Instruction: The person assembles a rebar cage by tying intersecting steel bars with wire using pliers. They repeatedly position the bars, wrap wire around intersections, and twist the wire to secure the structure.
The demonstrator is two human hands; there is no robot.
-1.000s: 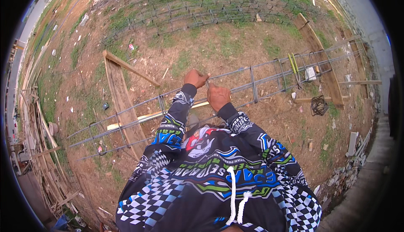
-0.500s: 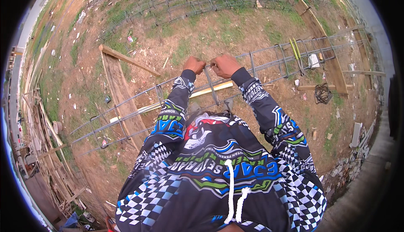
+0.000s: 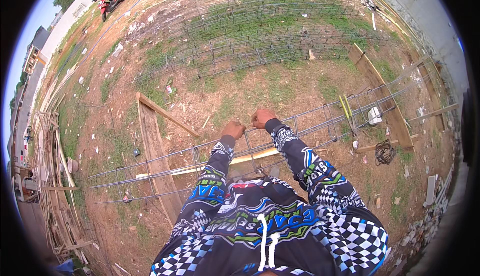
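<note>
A long rebar cage (image 3: 310, 126) of thin steel bars and rectangular stirrups lies across in front of me. At its far bar, by the top of one stirrup (image 3: 250, 148), my left hand (image 3: 233, 130) is closed with its fingers pinched together. Just right of that stirrup, my right hand (image 3: 262, 118) is closed in the same way, a small gap from the left. What the fingertips hold is too small to make out. Farther right, a tool with yellow-green handles (image 3: 345, 107) rests on the cage beside a white block (image 3: 374, 116).
Wooden planks support the cage at left (image 3: 159, 161) and right (image 3: 375, 93). A coil of dark wire (image 3: 384, 153) lies on the ground at right. More rebar cages (image 3: 260, 51) lie beyond. Stacked timber (image 3: 52, 186) is far left; a red motorbike (image 3: 111, 2) stands at the back.
My view has tilted upward, so the scene sits lower and more of the background shows. Both hands remain closed at the same stirrup, with only slight shifts.
</note>
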